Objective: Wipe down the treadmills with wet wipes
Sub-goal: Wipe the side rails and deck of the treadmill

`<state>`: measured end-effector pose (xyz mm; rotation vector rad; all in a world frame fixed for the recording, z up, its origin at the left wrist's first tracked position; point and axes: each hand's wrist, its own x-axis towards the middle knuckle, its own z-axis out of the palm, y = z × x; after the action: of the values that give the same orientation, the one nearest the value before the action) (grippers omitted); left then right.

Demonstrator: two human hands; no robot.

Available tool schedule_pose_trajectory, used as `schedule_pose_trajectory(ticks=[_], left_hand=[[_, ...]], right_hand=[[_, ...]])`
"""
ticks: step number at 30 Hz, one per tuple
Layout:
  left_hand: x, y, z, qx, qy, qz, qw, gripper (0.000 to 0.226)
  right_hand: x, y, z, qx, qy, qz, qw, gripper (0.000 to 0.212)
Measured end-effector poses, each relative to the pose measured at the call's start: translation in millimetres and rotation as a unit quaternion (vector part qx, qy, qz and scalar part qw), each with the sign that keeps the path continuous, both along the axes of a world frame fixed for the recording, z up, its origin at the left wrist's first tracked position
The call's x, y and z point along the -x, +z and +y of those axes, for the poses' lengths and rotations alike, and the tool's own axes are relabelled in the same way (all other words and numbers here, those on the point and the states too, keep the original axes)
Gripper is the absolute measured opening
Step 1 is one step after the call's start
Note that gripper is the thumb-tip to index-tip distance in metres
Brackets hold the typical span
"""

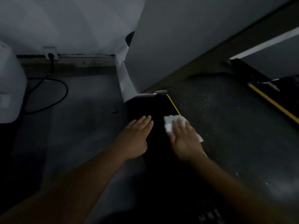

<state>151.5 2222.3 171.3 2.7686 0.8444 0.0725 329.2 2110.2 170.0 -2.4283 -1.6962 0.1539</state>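
floor [84, 101]: grey, dimly lit | black cable [64, 88] looped on it, running up to wall socket [50, 54] | treadmill [218, 118] standing right of cable | white unit [9, 88] at left edge | small dark scrap [114, 111] beside treadmill

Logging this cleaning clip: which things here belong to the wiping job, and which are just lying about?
Job: wet wipe, right hand pressing it, left hand, treadmill side rail, treadmill belt.
Lying about: black cable, wall socket, white unit at left.

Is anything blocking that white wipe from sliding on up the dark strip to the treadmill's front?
Nothing visible does. The right hand presses the wipe flat on the black side rail, which lies bare up to the white upright. The left hand rests to its left, not ahead.
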Motion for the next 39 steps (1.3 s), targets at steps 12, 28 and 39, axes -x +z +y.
schedule_pose_trajectory(ticks=[12, 28, 39], left_hand=[[-19, 1, -35, -0.012, -0.114, 0.012, 0.993, 0.063], [-32, 5, -90, -0.018, -0.264, 0.047, 0.963, 0.085], [-20, 4, -218, -0.027, -0.421, 0.058, 0.905, 0.092]], right_hand=[[72, -3, -116, 0.026, -0.012, 0.007, 1.000, 0.073], [77, -4, -255, 0.037, -0.185, 0.014, 0.982, 0.064], [126, -12, -376, 0.068, -0.352, -0.023, 0.933, 0.073]])
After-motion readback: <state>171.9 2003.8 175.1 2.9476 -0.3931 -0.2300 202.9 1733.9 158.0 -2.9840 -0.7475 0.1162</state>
